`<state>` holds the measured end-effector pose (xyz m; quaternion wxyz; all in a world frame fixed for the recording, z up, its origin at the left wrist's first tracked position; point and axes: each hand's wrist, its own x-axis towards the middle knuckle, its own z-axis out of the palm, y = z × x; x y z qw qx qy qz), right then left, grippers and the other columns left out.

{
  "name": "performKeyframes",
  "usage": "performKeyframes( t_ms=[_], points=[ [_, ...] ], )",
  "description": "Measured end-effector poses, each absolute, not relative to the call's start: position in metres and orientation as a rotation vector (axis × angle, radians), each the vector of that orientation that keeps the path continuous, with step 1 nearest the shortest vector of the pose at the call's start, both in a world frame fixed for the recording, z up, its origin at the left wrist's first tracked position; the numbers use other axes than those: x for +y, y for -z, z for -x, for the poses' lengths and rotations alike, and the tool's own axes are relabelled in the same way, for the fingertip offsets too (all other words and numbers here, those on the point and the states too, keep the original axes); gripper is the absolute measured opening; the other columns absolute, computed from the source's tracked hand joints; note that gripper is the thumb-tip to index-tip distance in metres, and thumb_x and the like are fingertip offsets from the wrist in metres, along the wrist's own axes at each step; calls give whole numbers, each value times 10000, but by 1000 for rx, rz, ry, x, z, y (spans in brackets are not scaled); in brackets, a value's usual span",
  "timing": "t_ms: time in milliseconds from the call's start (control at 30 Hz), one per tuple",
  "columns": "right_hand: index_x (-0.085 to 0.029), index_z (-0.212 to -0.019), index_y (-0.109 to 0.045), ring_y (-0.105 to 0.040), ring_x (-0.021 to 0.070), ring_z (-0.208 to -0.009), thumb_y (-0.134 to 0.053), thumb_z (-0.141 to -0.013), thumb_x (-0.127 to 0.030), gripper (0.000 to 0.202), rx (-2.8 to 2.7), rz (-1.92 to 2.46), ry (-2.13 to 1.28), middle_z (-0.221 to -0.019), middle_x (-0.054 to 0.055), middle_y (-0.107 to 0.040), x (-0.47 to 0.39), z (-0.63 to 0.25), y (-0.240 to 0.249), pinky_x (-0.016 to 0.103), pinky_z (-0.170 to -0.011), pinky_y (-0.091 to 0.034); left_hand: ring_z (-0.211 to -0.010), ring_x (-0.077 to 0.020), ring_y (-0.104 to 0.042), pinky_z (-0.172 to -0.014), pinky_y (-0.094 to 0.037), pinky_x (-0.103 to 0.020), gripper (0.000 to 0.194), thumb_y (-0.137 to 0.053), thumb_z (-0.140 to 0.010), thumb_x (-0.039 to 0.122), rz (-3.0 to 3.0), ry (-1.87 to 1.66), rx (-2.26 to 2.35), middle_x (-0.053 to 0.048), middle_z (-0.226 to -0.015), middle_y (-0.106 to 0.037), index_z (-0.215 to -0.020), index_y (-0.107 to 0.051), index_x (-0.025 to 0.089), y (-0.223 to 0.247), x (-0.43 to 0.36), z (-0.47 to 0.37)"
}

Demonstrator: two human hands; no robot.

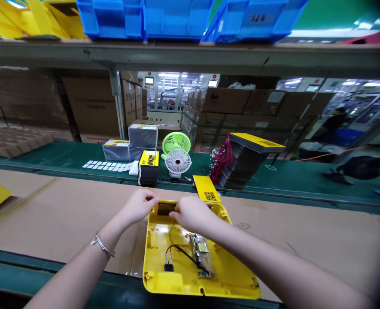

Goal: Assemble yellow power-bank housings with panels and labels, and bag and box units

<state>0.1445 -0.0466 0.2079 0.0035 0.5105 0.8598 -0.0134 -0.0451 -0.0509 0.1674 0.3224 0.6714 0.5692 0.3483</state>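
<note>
An open yellow plastic casing [238,270] lies on the cardboard, its inside facing up. Within it are a circuit board [202,255], a black socket [168,268] and thin wires joined to them. My left hand [141,206] pinches the casing's far rim at the left corner, a metal bracelet on the wrist. Beside a dark rectangular opening [165,209] in the far wall, my right hand [193,214] is closed with curled fingers; what they hold is hidden. A yellow card [206,189] with a QR code touches the far edge.
Behind the casing stand a black-and-yellow stack [149,169], a white fan [178,162] and a green fan [176,141]. To the right, a leaning stack of panels [244,165] has red wires [222,161] beside it. Blue bins [177,19] sit on the overhead shelf.
</note>
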Motion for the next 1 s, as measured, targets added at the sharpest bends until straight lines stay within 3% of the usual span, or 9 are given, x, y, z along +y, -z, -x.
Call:
performKeyframes(
  t_ms=[167, 267, 367, 567, 733, 900, 1000],
  points=[
    [-207, -869, -698, -652, 239, -733, -473, -872, -262, 232, 2854, -1332, 49, -820, 67, -709, -48, -122, -190, 297, -613, -420, -755, -193, -635, -639, -442, -262, 224, -570, -736, 340, -1850, -708, 1452, -30, -785, -725, -760, -732, 187, -184, -43, 53],
    [-157, -916, -681, -656, 241, -763, -499, -771, -74, 247, 2912, -1138, 35, -855, 87, -707, -52, -113, -187, 292, -636, -421, -718, -190, -635, -601, -439, -254, 156, -615, -667, 282, -1879, -609, 1467, -25, -732, -717, -718, -729, 188, -190, -35, 54],
    [-164, -983, -666, -656, 227, -793, -516, -713, -3, 349, 2942, -994, 45, -880, 75, -704, -52, -119, -188, 274, -655, -422, -618, -177, -606, -516, -407, -245, 129, -610, -570, 160, -1905, -540, 1512, -17, -633, -684, -655, -705, 178, -194, -27, 51],
    [-231, -886, -704, -629, 188, -716, -536, -855, -183, 177, 3002, -858, 155, -797, 33, -679, -47, -169, -202, 272, -630, -435, -527, -134, -525, -434, -336, -212, 156, -553, -466, 63, -1922, -485, 1504, 15, -555, -612, -559, -622, 167, -195, -16, 44],
    [-176, -1168, -596, -552, 234, -979, -504, -883, -192, 300, 3190, -1300, -109, -1041, 104, -607, -46, -215, -197, 348, -828, -463, -519, -105, -510, -440, -333, -187, 153, -502, -499, 34, -1854, -595, 1498, 36, -561, -551, -574, -531, 165, -175, -16, 37],
    [-158, -882, -671, -578, 229, -842, -488, -874, -144, 183, 2938, -1623, -239, -848, 85, -607, -41, -243, -195, 351, -756, -483, -524, -112, -519, -447, -352, -196, 158, -487, -536, 22, -1840, -698, 1501, 35, -561, -535, -585, -495, 172, -184, -33, 31],
    [-160, -843, -654, -560, 209, -812, -487, -883, -164, 171, 3078, -1592, -371, -819, 67, -592, -44, -251, -211, 324, -720, -475, -541, -112, -489, -469, -342, -213, 170, -467, -571, 24, -1892, -802, 1523, 38, -574, -510, -611, -510, 183, -212, -53, 31]
  ],
)
